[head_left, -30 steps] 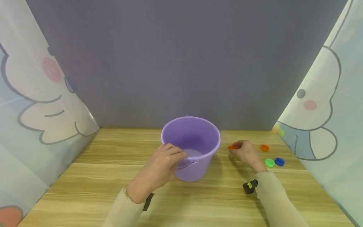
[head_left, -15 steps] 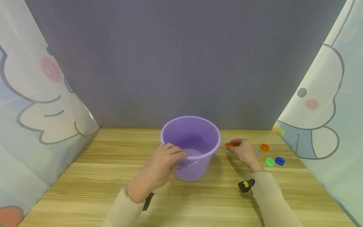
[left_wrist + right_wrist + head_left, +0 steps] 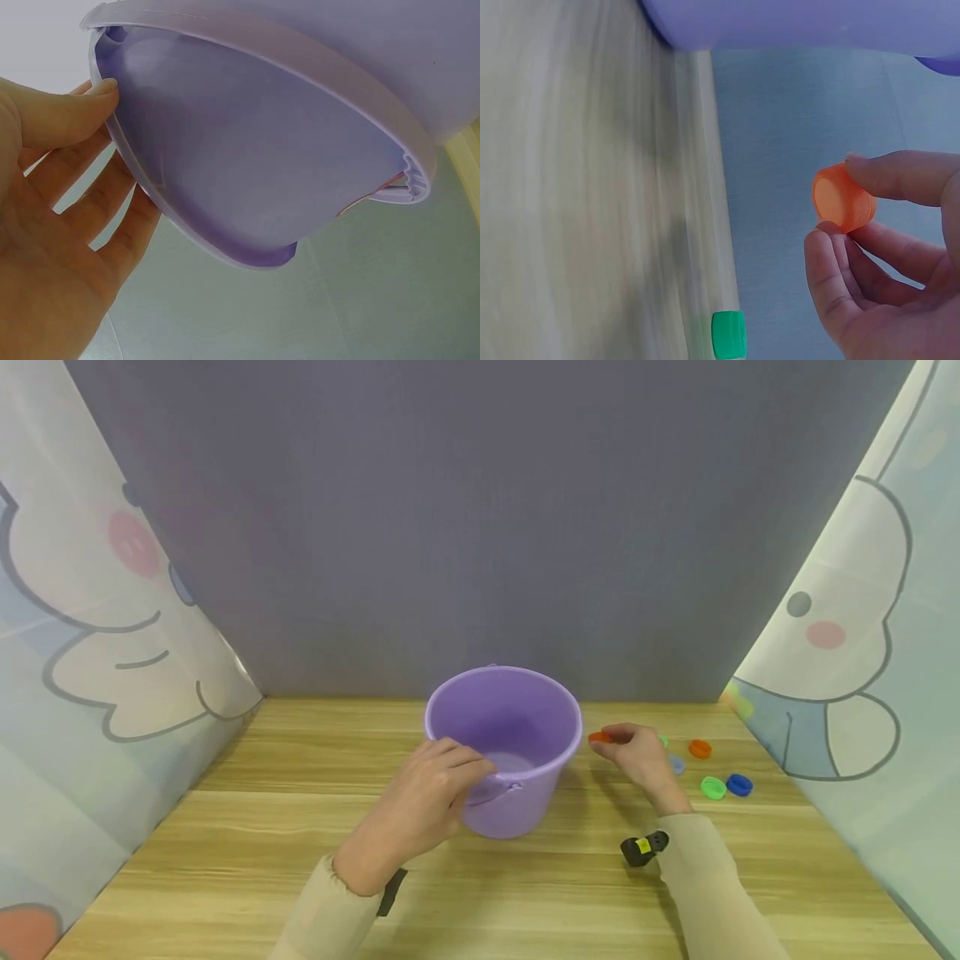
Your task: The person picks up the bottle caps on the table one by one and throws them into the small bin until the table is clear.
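Observation:
My left hand [image 3: 431, 785] grips a purple bucket [image 3: 517, 806] at the near left of its rim; the left wrist view has the thumb [image 3: 64, 116] on the near side of the edge and the fingers behind. The bucket stands upright on the table, and the part of its inside that shows holds nothing. To its right, my right hand [image 3: 641, 758] pinches an orange bottle cap [image 3: 600, 737] between thumb and fingertips. The right wrist view shows this ribbed cap [image 3: 844, 197] held above the table level, beside the bucket wall.
Right of my right hand lie a second orange cap [image 3: 701, 749], a light blue cap [image 3: 677, 765], a green cap [image 3: 713, 788] and a blue cap [image 3: 739, 785]. Another green cap [image 3: 663, 741] is partly hidden behind the hand. A grey panel [image 3: 495, 527] stands behind the wooden table [image 3: 315, 760].
My right hand has moved slightly left and up toward the bucket with the orange cap, uncovering the light blue cap and part of a green one. The left hand and bucket stay put.

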`<state>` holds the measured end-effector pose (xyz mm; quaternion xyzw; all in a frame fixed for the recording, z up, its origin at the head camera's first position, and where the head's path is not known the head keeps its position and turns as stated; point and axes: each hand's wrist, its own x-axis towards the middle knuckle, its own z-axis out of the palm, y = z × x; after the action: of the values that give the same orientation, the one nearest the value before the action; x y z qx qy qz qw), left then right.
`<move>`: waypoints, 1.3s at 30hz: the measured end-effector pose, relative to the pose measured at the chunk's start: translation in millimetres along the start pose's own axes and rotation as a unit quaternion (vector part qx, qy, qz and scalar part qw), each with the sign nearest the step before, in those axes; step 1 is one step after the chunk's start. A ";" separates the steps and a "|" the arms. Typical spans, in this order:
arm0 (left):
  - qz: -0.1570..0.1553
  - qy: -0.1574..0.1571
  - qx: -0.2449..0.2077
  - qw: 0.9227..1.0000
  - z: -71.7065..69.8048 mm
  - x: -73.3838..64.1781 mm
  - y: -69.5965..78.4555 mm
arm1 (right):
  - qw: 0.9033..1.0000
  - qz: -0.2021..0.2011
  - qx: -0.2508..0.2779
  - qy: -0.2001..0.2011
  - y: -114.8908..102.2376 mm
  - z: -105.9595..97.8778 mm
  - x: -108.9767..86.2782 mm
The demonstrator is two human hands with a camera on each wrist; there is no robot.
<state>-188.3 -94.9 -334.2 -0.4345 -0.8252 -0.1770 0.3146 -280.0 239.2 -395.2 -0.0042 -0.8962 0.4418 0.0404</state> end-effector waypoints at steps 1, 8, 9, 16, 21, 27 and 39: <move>-0.001 -0.001 -0.001 1.000 -0.4 0.2 0.3 | 1.000 0.000 0.003 -0.001 -0.7 0.1 -0.1; 0.000 -0.001 0.000 1.000 -1.0 0.4 1.2 | 1.000 -0.003 0.022 0.013 -8.1 -0.4 -0.7; 0.000 0.000 -0.001 1.000 -0.8 0.4 1.2 | 1.000 -0.005 0.024 0.016 -9.0 -0.4 -0.8; -0.002 -0.001 -0.001 1.000 0.3 0.3 1.3 | 0.999 -0.008 0.048 0.018 -14.9 0.4 -3.9; -0.001 -0.002 0.000 1.000 0.1 0.6 1.4 | 0.998 -0.012 0.067 0.018 -17.6 1.0 -5.9; 0.001 0.001 0.001 1.000 -0.5 0.9 0.9 | 0.996 -0.015 0.082 0.019 -21.2 0.7 -5.9; 0.003 -0.001 0.007 1.000 -2.5 0.2 1.3 | 0.997 -0.027 0.071 0.031 -29.5 -7.6 -9.8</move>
<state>-186.4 -95.4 -332.2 -0.4349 -0.8255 -0.1700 0.3171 -268.8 226.8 -367.9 0.0089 -0.8605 0.5030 0.0801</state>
